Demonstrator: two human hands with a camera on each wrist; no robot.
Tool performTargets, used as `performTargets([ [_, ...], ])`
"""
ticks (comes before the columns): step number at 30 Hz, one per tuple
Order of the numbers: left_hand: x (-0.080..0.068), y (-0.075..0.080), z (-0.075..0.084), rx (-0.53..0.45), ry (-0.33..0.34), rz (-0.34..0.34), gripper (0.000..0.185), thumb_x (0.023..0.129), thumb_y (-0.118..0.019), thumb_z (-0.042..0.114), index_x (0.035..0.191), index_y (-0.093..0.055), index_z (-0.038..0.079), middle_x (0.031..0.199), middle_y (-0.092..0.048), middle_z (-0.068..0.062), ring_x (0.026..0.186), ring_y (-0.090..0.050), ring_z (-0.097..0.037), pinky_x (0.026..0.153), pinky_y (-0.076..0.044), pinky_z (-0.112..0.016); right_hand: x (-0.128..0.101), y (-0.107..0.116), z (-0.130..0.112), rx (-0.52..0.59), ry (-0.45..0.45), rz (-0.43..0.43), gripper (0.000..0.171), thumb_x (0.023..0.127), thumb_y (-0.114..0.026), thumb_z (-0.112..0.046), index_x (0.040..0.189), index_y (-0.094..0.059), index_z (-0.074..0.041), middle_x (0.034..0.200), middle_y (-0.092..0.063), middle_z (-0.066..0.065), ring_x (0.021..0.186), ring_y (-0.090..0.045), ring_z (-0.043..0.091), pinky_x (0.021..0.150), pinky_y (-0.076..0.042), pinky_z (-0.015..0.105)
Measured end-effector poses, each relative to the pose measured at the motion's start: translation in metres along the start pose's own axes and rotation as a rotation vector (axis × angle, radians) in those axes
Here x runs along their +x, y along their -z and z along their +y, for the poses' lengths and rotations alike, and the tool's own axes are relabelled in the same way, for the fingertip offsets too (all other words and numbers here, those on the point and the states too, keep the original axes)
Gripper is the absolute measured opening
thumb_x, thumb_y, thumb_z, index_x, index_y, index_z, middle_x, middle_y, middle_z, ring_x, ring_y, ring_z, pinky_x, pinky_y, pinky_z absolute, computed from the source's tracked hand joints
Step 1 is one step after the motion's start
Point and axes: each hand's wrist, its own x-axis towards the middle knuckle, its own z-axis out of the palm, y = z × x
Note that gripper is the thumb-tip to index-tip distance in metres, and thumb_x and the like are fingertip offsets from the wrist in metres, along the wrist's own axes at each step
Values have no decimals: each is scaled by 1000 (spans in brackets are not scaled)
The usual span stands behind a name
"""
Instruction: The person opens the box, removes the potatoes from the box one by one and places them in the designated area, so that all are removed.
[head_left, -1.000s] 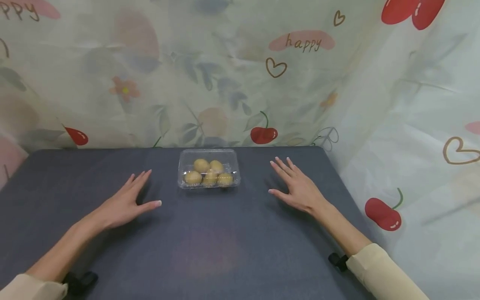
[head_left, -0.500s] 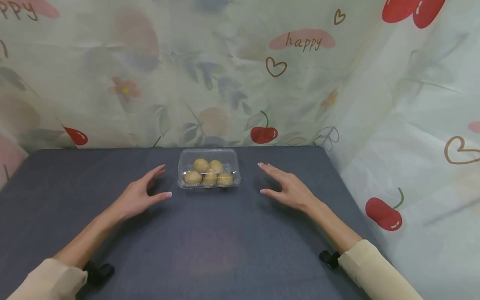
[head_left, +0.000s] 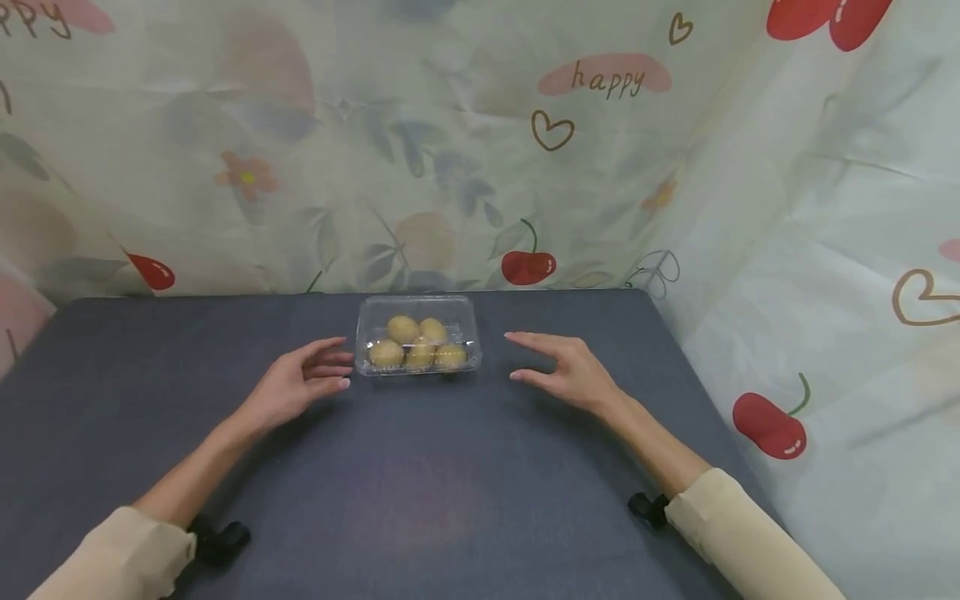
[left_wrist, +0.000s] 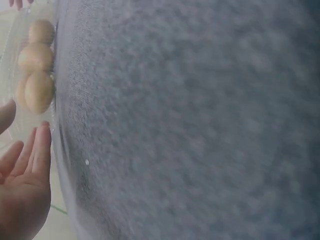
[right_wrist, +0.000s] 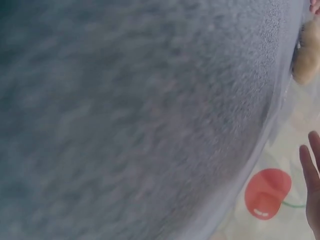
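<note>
Clear thin-plastic clamshell box [head_left: 417,337] w/ small yellow-brown fruit sits far-centre on dark grey bench [head_left: 420,492]. Left hand [head_left: 296,387] and right hand [head_left: 570,375] are held relaxed either side, nothing grasped. Box judged light, flimsy, slippery; best taken at both short ends.

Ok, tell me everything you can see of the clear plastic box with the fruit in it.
The clear plastic box is a shallow rectangular clamshell with rounded corners, thin and glossy. Its lid looks closed. Inside lie five yellow-brown oval fruits, two behind and three in front. It sits flat on the dark grey table, near the far edge. The left hand and the right hand flank it, close to its sides; neither plainly touches it.
</note>
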Motion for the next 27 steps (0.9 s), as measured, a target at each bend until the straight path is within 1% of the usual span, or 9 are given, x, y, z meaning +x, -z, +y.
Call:
performTargets([
  [2,0,0,2,-32,32,-8,63,96,-68,14,150,-38,2,139,-54,-22,122,-59,-36,90,-57,-31,2,-3,-1,36,0,-3,52,84,-82,-28,133,-65,-18,128,-67,2,112,-66,20,95,-55,40],
  [4,0,-1,3,-42,66,-11,59,97,-66,15,149,-41,3,139,-55,-22,122,-59,-35,90,-57,-32,6,-5,-3,70,-7,-9,48,85,-81,-28,130,-67,-18,124,-68,2,105,-69,22,91,-57,40],
  [7,1,0,5,-56,111,-23,56,98,-66,19,147,-44,4,136,-57,-20,121,-60,-32,93,-56,-37,12,-7,-5,110,-21,-10,43,87,-80,-27,128,-69,-19,120,-70,0,95,-70,20,85,-59,40],
  [9,2,0,6,-74,132,-39,57,97,-68,23,146,-46,5,132,-61,-18,119,-62,-29,95,-54,-38,15,-8,-6,120,-31,-8,40,87,-79,-26,126,-70,-19,117,-70,-2,93,-70,16,83,-59,40],
  [12,5,0,6,-110,159,-69,59,95,-70,27,145,-47,6,126,-66,-15,114,-65,-22,97,-53,-37,17,-9,-5,137,-47,-11,36,88,-79,-24,122,-71,-18,113,-71,2,90,-69,11,83,-59,39],
  [15,9,0,6,-146,176,-79,61,93,-72,29,144,-48,5,124,-67,-14,111,-66,-18,97,-52,-35,18,-11,-3,150,-67,-18,32,88,-79,-24,119,-73,-17,110,-72,4,88,-68,9,82,-59,35],
  [19,13,-1,6,-226,196,-88,59,95,-70,26,144,-47,1,127,-63,-19,113,-65,-23,98,-53,-35,20,-14,-2,182,-86,-23,30,89,-78,-23,117,-74,-13,107,-72,0,86,-68,9,79,-59,32],
  [22,15,0,5,-275,212,-95,59,96,-69,25,144,-45,0,129,-61,-21,115,-65,-26,97,-54,-35,24,-17,-1,214,-97,-31,30,89,-78,-22,116,-74,-11,104,-73,-2,84,-69,10,78,-59,32],
  [27,17,-1,3,-313,234,-91,60,94,-71,26,141,-47,-3,128,-62,-21,114,-65,-26,97,-54,-35,30,-22,-1,256,-134,-47,26,88,-78,-21,113,-75,-13,99,-73,-5,82,-69,13,75,-59,35],
])
